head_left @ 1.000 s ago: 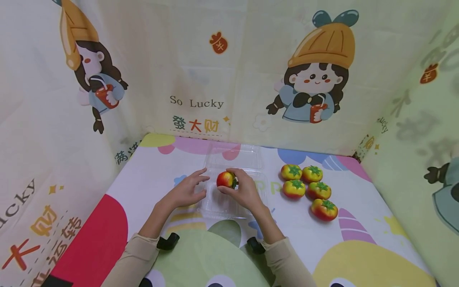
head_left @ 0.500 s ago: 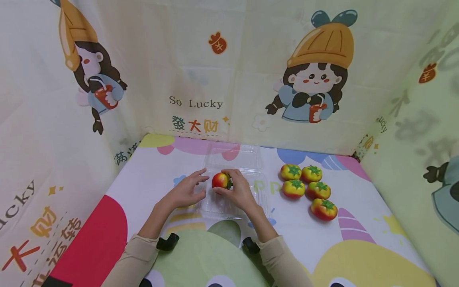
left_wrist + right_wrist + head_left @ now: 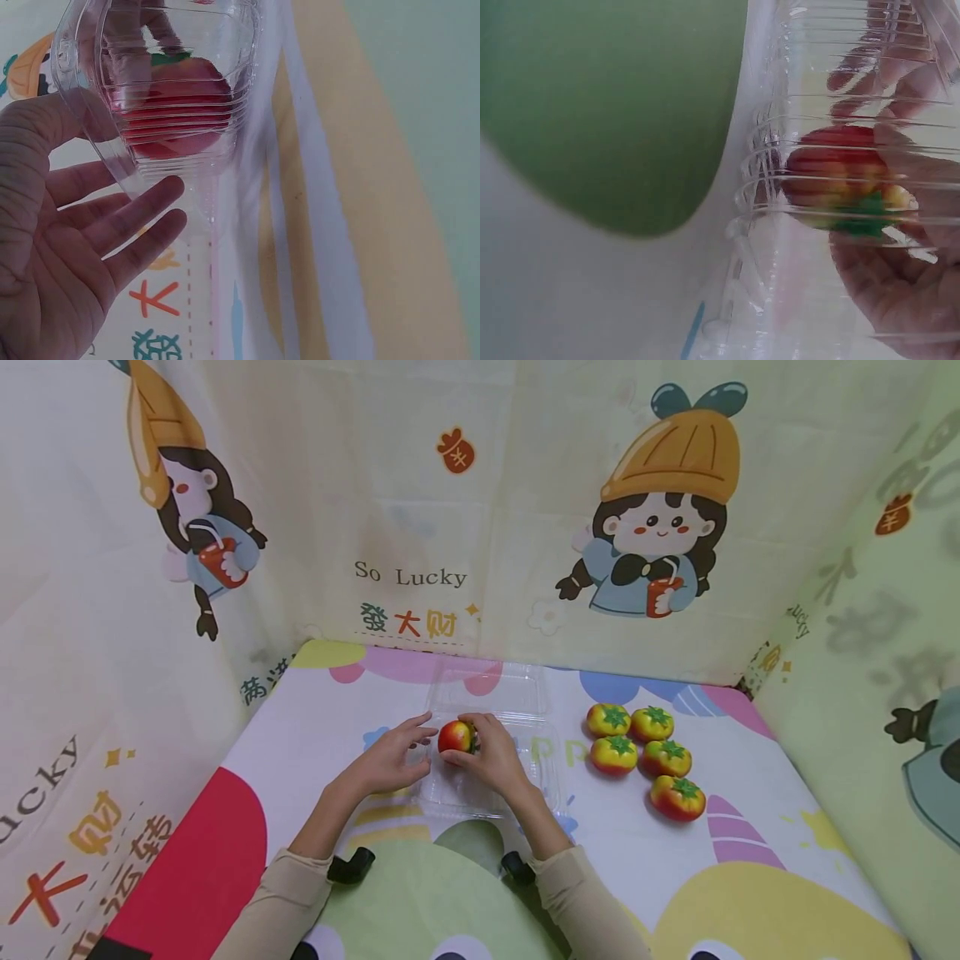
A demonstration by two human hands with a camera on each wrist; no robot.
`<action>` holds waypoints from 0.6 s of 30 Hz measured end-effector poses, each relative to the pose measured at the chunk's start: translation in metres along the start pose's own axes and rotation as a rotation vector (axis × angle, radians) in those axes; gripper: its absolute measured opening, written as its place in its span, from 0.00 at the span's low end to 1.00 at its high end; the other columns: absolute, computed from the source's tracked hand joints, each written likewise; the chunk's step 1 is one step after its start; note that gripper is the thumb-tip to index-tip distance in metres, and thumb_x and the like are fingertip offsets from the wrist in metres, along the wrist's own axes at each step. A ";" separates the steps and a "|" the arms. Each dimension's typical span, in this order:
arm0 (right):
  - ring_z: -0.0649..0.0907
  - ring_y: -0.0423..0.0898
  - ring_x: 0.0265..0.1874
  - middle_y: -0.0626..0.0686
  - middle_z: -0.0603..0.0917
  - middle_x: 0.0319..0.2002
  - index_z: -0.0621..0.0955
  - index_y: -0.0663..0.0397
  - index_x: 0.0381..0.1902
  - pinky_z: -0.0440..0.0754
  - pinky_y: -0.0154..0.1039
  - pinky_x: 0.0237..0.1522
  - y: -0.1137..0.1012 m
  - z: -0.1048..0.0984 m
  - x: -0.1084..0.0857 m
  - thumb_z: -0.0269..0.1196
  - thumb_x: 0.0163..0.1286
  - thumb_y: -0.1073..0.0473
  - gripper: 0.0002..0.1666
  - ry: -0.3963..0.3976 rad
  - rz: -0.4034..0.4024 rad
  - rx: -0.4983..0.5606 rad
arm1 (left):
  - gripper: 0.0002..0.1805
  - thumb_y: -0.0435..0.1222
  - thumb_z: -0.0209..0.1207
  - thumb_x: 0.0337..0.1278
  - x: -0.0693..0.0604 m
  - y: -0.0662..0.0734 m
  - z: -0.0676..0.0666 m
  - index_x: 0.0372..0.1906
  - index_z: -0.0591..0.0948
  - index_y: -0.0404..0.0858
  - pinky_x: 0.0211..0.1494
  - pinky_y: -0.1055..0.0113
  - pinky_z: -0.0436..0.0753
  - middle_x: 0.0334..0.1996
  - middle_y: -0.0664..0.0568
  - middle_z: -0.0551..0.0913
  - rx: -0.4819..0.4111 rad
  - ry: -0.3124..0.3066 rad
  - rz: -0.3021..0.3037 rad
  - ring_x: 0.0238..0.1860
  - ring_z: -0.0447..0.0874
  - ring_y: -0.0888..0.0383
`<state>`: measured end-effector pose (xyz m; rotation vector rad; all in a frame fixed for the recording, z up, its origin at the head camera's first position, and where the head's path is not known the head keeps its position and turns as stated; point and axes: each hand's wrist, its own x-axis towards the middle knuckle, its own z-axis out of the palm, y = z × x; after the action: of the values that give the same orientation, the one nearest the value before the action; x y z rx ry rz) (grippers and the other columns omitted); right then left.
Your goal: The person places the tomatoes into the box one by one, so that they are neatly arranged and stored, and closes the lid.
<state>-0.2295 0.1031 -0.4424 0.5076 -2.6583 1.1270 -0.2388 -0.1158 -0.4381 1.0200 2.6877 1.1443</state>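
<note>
A clear plastic clamshell box (image 3: 480, 789) lies with its lid (image 3: 491, 689) folded back. Inside the tray area, my right hand (image 3: 495, 760) pinches a red-and-yellow tomato (image 3: 453, 737) between thumb and fingers, its green stem end turned toward the palm. Through the ribbed plastic wall, the right wrist view shows the same tomato (image 3: 840, 176) in those fingers. My left hand (image 3: 390, 758) is at the box's left side, fingers spread and loosely bent, holding nothing. In the left wrist view its thumb overlaps the box rim (image 3: 94, 142); whether it touches is hard to tell.
Several more tomatoes (image 3: 614, 755) sit grouped on the table to the right of the box, stems up. A printed cloth (image 3: 300, 760) covers the table. Patterned curtains (image 3: 517, 527) hang close behind and on both sides.
My right hand has moved left across the box with the tomato, toward the left hand. The left hand has stayed in place, and the other tomatoes have not moved.
</note>
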 end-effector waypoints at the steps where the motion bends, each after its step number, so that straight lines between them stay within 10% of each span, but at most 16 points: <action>1: 0.81 0.56 0.48 0.62 0.82 0.53 0.80 0.61 0.60 0.83 0.52 0.50 0.000 0.000 0.000 0.78 0.57 0.51 0.36 -0.001 0.005 -0.001 | 0.28 0.32 0.59 0.61 0.000 0.000 0.000 0.66 0.76 0.26 0.62 0.43 0.81 0.75 0.31 0.63 -0.001 -0.001 0.000 0.59 0.83 0.41; 18: 0.82 0.56 0.44 0.63 0.80 0.57 0.78 0.61 0.63 0.86 0.49 0.47 -0.004 -0.002 -0.002 0.78 0.57 0.50 0.40 -0.018 0.022 0.017 | 0.32 0.30 0.59 0.60 0.000 -0.001 0.000 0.70 0.72 0.26 0.60 0.44 0.83 0.74 0.29 0.63 -0.018 -0.001 0.013 0.55 0.84 0.39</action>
<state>-0.2263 0.1028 -0.4388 0.4955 -2.6784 1.1572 -0.2392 -0.1165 -0.4389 1.0361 2.6693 1.1672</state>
